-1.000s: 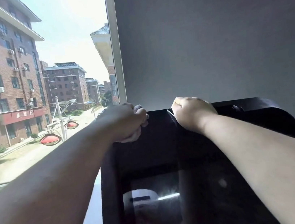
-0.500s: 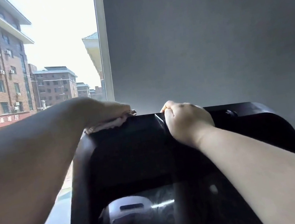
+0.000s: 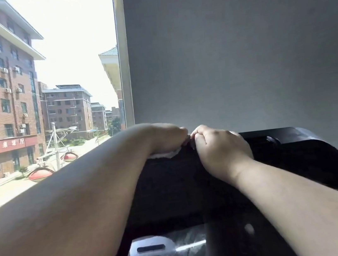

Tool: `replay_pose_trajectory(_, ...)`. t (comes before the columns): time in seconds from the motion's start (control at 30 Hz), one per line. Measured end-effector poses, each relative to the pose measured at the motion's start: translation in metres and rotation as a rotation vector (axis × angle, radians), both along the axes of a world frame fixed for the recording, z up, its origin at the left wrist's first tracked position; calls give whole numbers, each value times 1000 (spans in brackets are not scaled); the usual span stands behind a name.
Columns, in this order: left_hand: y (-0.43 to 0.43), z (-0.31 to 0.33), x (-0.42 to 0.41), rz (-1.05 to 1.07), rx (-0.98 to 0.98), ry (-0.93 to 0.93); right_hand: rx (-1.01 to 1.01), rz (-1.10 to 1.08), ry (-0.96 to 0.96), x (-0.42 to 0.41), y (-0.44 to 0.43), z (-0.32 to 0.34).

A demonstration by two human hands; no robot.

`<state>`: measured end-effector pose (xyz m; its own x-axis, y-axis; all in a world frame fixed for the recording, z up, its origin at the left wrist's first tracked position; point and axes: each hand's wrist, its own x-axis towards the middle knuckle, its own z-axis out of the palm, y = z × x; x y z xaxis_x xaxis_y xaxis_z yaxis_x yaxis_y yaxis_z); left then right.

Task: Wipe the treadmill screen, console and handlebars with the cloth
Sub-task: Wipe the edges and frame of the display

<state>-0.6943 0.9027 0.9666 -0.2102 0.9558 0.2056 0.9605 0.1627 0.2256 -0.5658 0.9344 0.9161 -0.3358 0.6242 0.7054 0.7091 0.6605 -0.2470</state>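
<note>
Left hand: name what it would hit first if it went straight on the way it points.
Probably the right hand: the left hand, on the cloth, points right along the console top edge, fingertips almost touching it.

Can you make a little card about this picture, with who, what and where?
Place: treadmill console beside a window
Left hand: holds a white cloth on the console's top edge
Right hand: grips the top edge, right beside the left hand
Screen: at the bottom, shiny with reflections
Behind: grey wall
</note>
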Motion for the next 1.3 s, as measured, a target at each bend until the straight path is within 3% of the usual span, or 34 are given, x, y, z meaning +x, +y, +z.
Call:
replay_pose_trajectory(0.1, 0, 3, 8, -77, -58, -136, -10, -14, 10, 0, 0, -1)
replay_pose_trajectory(0.27, -21, 7, -19, -131, -253, -156, -45, -16, -16, 2, -3, -1)
replay_pose_trajectory(0.33, -37, 5, -33, -179, -248, -263, -43, -12, -44, 2, -6, -2)
replay_pose_trajectory(0.63, -88, -44, -60, -146, 402, -704, -114, -1, -211, -11, -26, -2)
replay_pose_trajectory(0.73, -95, -59, -59, -208, 525, -826, -40, 106, -295, -33, -48, -8)
replay_pose_trajectory(0.87, -98, -81, -68, -214, 683, -983, -23, 142, -263, -55, -58, -14)
replay_pose_trajectory(1.13, -106, -119, -61, 19, 857, -939, -85, 67, -279, -66, -66, -18)
replay_pose_trajectory(1.3, -136, -147, -28, 121, 780, -555, -170, 165, -343, -53, -66, 0)
